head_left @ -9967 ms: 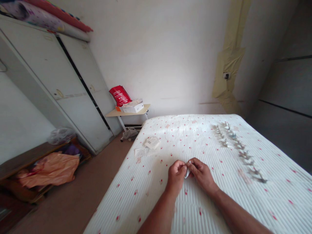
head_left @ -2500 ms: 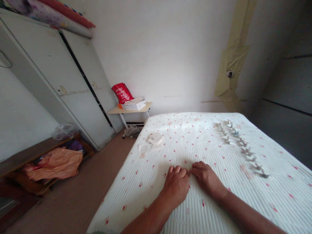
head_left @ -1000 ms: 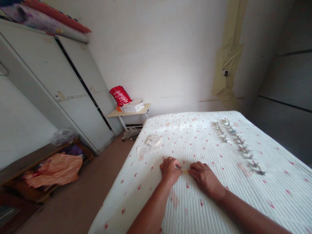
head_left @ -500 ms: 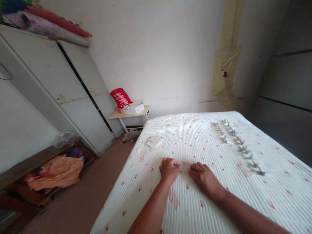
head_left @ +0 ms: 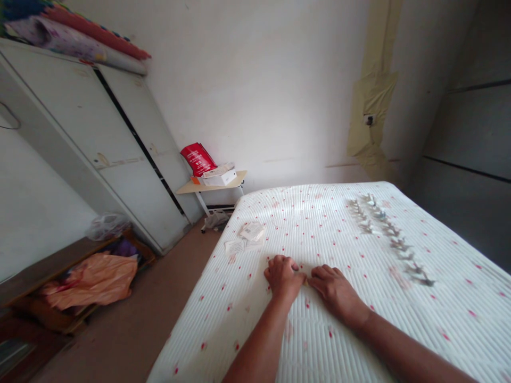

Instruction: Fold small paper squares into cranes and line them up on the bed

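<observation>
My left hand [head_left: 284, 277] rests on the mattress with its fingers curled and its thumb pressed on a small piece of folded paper [head_left: 306, 283]. My right hand [head_left: 335, 292] is closed on the paper's right end, knuckles up. The hands nearly meet over the paper, so only a sliver of it shows. Forward of my left hand lie several loose printed paper sheets [head_left: 252, 232]. Small folded paper cranes [head_left: 393, 230] stand in two rows to the right of my right hand.
The white mattress [head_left: 319, 340] has red dots and ribs. Beyond its far left corner stands a small table [head_left: 187, 188] with a red bag [head_left: 198, 158] and a white box [head_left: 219, 178]. A grey cabinet [head_left: 80, 122] and a low wooden bench [head_left: 24, 271] are at the left.
My left hand has shifted slightly right, and its thumb now covers most of the folded paper that showed between the hands. My right hand has barely moved.
</observation>
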Action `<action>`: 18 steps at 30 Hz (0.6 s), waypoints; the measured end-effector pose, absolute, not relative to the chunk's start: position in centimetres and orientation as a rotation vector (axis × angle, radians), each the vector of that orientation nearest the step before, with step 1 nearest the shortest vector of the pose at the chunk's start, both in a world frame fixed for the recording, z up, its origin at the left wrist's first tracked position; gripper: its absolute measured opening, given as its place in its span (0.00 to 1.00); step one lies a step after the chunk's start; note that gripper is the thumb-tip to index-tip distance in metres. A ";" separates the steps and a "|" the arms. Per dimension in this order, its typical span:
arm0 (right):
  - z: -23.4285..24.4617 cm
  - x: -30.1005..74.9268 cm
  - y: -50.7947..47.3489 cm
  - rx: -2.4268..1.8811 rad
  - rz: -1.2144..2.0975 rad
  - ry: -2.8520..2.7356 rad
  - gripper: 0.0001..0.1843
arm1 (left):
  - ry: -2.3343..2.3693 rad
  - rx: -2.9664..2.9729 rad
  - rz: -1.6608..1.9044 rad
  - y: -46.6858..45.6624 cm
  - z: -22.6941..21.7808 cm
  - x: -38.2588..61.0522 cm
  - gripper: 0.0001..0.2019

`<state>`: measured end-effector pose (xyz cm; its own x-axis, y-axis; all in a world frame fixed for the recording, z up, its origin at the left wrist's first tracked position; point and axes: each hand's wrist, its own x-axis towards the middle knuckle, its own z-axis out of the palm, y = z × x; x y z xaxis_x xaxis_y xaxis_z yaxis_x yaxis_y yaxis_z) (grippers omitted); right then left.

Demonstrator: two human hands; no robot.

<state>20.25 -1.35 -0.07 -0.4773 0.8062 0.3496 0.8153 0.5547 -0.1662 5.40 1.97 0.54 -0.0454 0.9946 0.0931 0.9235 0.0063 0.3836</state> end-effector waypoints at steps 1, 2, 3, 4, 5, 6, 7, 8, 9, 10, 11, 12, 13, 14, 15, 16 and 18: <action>-0.1 20.3 -1.3 -1.328 -0.029 -2.407 0.11 | 2.069 2.013 0.520 2.0 0.5 5.4 0.09; -0.1 20.3 -1.3 -1.333 -0.025 -2.409 0.12 | 2.066 2.010 0.531 2.0 0.5 5.4 0.09; -0.1 20.3 -1.3 -1.337 -0.022 -2.408 0.12 | 2.062 2.005 0.544 2.0 0.5 5.4 0.08; -0.1 20.3 -1.3 -1.339 -0.019 -2.405 0.12 | 2.057 2.001 0.558 2.0 0.4 5.3 0.08; -0.2 20.3 -1.3 -1.339 -0.016 -2.403 0.12 | 2.052 1.999 0.567 2.0 0.4 5.3 0.08; -0.2 20.3 -1.3 -1.338 -0.013 -2.399 0.12 | 2.046 2.001 0.570 2.0 0.4 5.2 0.07; -0.2 20.3 -1.3 -1.338 -0.008 -2.397 0.11 | 2.038 2.005 0.568 2.0 0.4 5.1 0.07; -0.2 20.3 -1.3 -1.337 -0.003 -2.394 0.11 | 2.030 2.008 0.563 2.0 0.4 5.0 0.07; -0.2 20.3 -1.3 -1.339 0.002 -2.392 0.11 | 2.023 2.010 0.565 1.9 0.4 4.9 0.07; -0.2 20.3 -1.3 -1.341 0.005 -2.392 0.10 | 2.014 2.012 0.575 1.9 0.4 4.8 0.07; -0.2 20.3 -1.4 -1.343 0.005 -2.391 0.10 | 2.004 2.014 0.593 1.9 0.3 4.7 0.07; -0.2 20.3 -1.4 -1.346 0.002 -2.390 0.10 | 1.993 2.018 0.614 1.9 0.3 4.6 0.07; -0.2 20.3 -1.4 -1.348 0.000 -2.391 0.10 | 1.983 2.025 0.628 1.9 0.2 4.5 0.07; -0.1 20.3 -1.4 -1.350 -0.001 -2.392 0.10 | 1.973 2.033 0.633 1.9 0.2 4.4 0.06; -0.1 20.3 -1.4 -1.350 -0.002 -2.393 0.09 | 1.967 2.042 0.628 1.8 0.2 4.3 0.06; -0.1 20.2 -1.4 -1.349 -0.002 -2.393 0.09 | 1.965 2.050 0.616 1.8 0.2 4.2 0.06; -0.1 20.2 -1.3 -1.349 -0.002 -2.392 0.09 | 1.972 2.058 0.578 1.8 0.2 4.2 0.06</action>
<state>20.23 -1.35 -0.12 -0.4587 0.8224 0.3365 0.8230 0.5360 -0.1881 4.19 1.78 0.21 0.0149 0.9926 0.1205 0.9006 -0.0657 0.4296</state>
